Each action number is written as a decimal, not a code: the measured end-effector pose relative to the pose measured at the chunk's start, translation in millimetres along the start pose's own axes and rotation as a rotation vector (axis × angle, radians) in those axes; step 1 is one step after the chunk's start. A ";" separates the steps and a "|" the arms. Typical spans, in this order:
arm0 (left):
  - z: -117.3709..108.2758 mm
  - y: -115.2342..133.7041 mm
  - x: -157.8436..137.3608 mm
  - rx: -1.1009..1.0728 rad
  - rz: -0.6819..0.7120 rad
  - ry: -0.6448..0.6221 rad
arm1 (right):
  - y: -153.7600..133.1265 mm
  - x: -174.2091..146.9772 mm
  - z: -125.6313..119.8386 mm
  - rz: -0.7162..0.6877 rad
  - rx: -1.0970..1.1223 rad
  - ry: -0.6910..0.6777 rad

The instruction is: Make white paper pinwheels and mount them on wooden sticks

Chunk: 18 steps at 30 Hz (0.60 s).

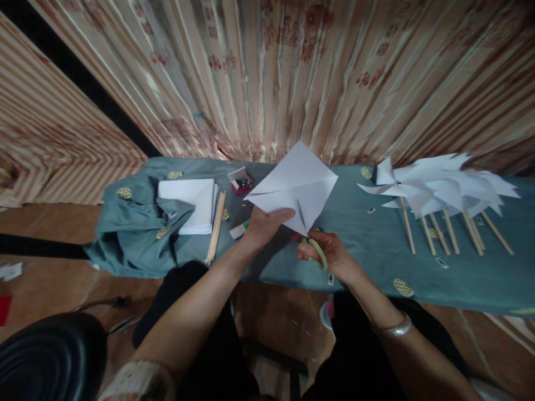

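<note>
A square sheet of white paper (307, 167) is held up above the table, turned corner-up, with a slit along its left corner. My left hand (267, 224) grips its lower left side, thumb on top and the other fingers hidden beneath. My right hand (328, 253) is closed around the pale green handles of a pair of scissors (320, 255). One dark blade lies over the paper, running up from the bottom corner toward the middle; the other blade is hidden.
A stack of white paper (194, 203) and several wooden sticks (216, 228) lie left on the cloth-covered table (359, 289). Nearby is a small open box (240, 181) of dark bits. Several white paper pinwheels (443, 184) on sticks lie right. A pleated curtain (288, 72) hangs behind.
</note>
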<state>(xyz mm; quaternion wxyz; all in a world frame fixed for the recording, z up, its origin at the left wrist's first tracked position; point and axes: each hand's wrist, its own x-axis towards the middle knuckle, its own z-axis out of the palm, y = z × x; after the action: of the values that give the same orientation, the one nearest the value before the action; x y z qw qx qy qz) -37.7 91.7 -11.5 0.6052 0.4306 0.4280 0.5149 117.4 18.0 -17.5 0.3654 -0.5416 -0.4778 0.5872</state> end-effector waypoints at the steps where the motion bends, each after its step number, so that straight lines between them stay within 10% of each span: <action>1: 0.0 -0.7 -0.3 0.001 -0.003 -0.006 | -0.1 0.0 -0.3 -0.002 -0.008 0.000; 18: 1.7 -0.1 -2.9 -0.054 -0.029 -0.013 | -4.6 -0.3 1.6 0.022 0.029 0.011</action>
<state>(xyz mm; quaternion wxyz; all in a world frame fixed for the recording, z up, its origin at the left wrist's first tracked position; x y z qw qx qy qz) -36.3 88.7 -10.9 0.6264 0.4114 0.4164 0.5148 115.5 18.7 -13.1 0.3692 -0.5447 -0.4612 0.5952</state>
